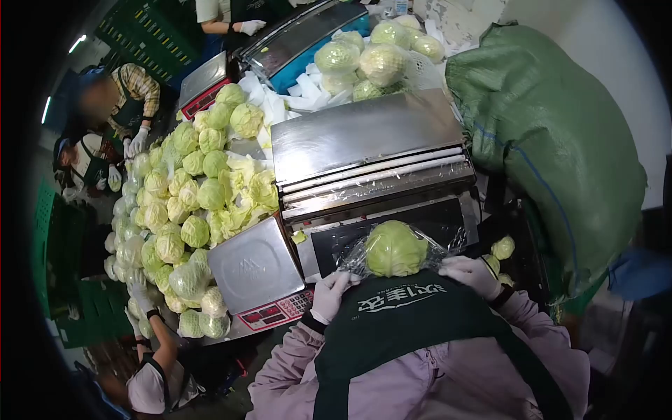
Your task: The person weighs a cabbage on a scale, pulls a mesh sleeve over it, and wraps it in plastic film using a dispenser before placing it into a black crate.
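A pale green cabbage [396,250] sits on clear plastic film [356,259] at the near edge of the wrapping machine [371,150]. My left hand [332,295], in a white glove, is closed on the film to the left of the cabbage. On the other side, my right hand [472,277], also gloved in white, has its fingers closed on the film's right edge. The film spreads out around the cabbage between both hands. Black plate [336,245] shows beneath and beside it.
Left of the machine stand a scale [255,266] and a large pile of cabbages [183,196]. Wrapped cabbages [383,64] lie behind it. A big green sack [553,140] fills the right side. Several people [143,91] work at the left and back.
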{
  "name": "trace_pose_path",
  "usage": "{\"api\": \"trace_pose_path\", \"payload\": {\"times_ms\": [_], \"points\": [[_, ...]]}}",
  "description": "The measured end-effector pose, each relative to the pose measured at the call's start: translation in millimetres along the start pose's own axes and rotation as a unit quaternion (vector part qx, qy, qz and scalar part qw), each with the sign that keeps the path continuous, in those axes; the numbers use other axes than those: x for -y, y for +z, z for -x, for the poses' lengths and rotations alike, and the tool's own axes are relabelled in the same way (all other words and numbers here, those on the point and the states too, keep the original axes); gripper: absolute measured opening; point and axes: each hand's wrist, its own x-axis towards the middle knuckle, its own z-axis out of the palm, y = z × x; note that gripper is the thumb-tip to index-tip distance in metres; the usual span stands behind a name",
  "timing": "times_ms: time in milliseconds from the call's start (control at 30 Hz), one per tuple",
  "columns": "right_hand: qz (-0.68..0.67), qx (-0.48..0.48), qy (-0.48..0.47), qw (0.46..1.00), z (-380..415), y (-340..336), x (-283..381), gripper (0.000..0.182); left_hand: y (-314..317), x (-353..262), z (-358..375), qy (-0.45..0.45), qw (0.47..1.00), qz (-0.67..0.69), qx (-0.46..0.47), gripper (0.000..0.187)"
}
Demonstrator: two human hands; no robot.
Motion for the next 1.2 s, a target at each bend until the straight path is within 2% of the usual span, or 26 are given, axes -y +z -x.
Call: {"api": "trace_pose_path", "payload": {"times_ms": [33,67,100,133,167,233,267,300,367,400,433,467,500,533,600,667,700,733,767,833,900,967,1033,1100,1133,1200], "points": [[0.0,-0.005,0.004,1.0,6.0,0.9,-3.2,0.025,0.2,3.4,-5.5,-0.007,0.988,0.154,-0.025,0.03],[-0.125,-0.059,0.169,0.976,11.8,1.7,-5.5,0.02,1.0,6.2,-8.5,-0.014,0.951,0.306,-0.051,0.032],[-0.246,-0.11,0.325,0.906,17.3,2.6,-6.6,0.015,6.6,9.6,-9.2,-0.05,0.945,0.307,-0.102,0.033],[-0.59,-0.219,0.42,0.654,7.6,9.2,-0.8,0.018,4.1,16.3,-7.7,-0.065,0.927,0.365,-0.054,0.034],[-0.591,-0.222,0.421,0.651,19.5,23.6,-16.7,0.018,0.6,27.8,-7.0,-0.081,0.904,0.419,-0.005,0.034],[-0.612,-0.096,0.409,0.67,42.8,60.0,-59.6,0.025,5.2,53.8,-16.8,-0.253,0.883,0.388,-0.069,0.032],[-0.718,-0.103,0.454,0.517,28.4,60.5,-53.6,0.026,6.9,58.5,-24.0,-0.268,0.896,0.351,-0.04,0.028],[-0.721,-0.103,0.454,0.514,32.8,82.8,-75.5,0.026,12.8,64.3,-32.9,-0.315,0.902,0.294,-0.041,0.023],[-0.642,0.057,0.452,0.616,44.4,139.5,-137.2,0.019,12.1,126.9,-58.6,-0.339,0.922,0.182,0.045,0.021],[-0.61,0.054,0.516,0.599,19.3,141.8,-121.4,0.019,18.1,136.6,-67.9,-0.053,0.989,-0.091,0.104,0.02],[-0.575,0.051,0.577,0.578,-15.4,138.2,-94.8,0.025,29.5,144.8,-76.8,0.243,0.894,-0.347,0.148,0.023],[-0.576,0.061,0.582,0.57,-32.3,142.3,-87.6,0.025,39.6,156.7,-86.0,0.118,0.849,-0.465,0.222,0.03],[-0.6,0.064,0.565,0.563,-40.9,150.1,-85.2,0.025,48.4,144.6,-79.6,0.119,0.848,-0.466,0.223,0.03],[-0.635,0.057,0.544,0.545,-46.0,156.6,-80.6,0.025,54.4,119.0,-65.9,0.122,0.927,-0.309,0.175,0.031],[-0.703,0.035,0.501,0.503,-46.5,153.4,-70.3,0.026,68.7,105.6,-59.8,0.05,0.992,0.064,0.094,0.029],[-0.758,0.036,0.453,0.467,-44.5,130.6,-54.7,0.027,57.6,63.9,-58.4,0.139,0.984,-0.038,0.101,0.024],[-0.774,0.048,0.423,0.469,-47.5,116.0,-42.3,0.028,52.7,38.1,-55.6,0.236,0.956,-0.134,0.106,0.02],[-0.713,0.057,0.27,0.645,-70.7,77.7,-4.1,0.034,49.9,24.6,-54.9,0.168,0.98,0.012,0.109,0.018],[-0.712,0.114,0.295,0.627,-74.2,91.4,-12.3,0.036,52.5,8.0,-58.6,0.091,0.977,0.155,0.116,0.018],[-0.794,0.071,0.229,0.558,-89.0,49.6,39.1,0.036,73.8,-63.8,-66.0,0.262,0.954,0.144,-0.009,0.023],[-0.802,0.046,0.294,0.518,-91.8,11.0,68.7,0.033,85.2,-124.7,-57.8,0.207,0.967,0.149,0.023,0.022],[-0.512,-0.059,0.116,0.849,-79.4,52.3,42.3,0.027,68.4,-140.5,-63.2,0.124,0.877,0.182,0.427,0.046],[-0.255,-0.095,0.041,0.961,-58.5,53.2,29.5,0.017,84.8,-149.3,-53.0,0.03,0.879,0.21,0.426,0.054],[-0.291,-0.054,0.256,0.92,-33.2,25.9,39.6,0.024,84.7,-143.6,-50.1,-0.06,0.854,0.24,0.457,0.059],[-0.246,-0.078,0.224,0.94,-23.0,13.4,39.4,0.027,85.1,-142.6,-51.1,-0.146,0.828,0.27,0.469,0.064],[-0.349,-0.083,0.233,0.904,0.2,-6.9,35.3,0.045,93.1,-159.0,-51.5,-0.167,0.832,0.234,0.475,0.069]]}}
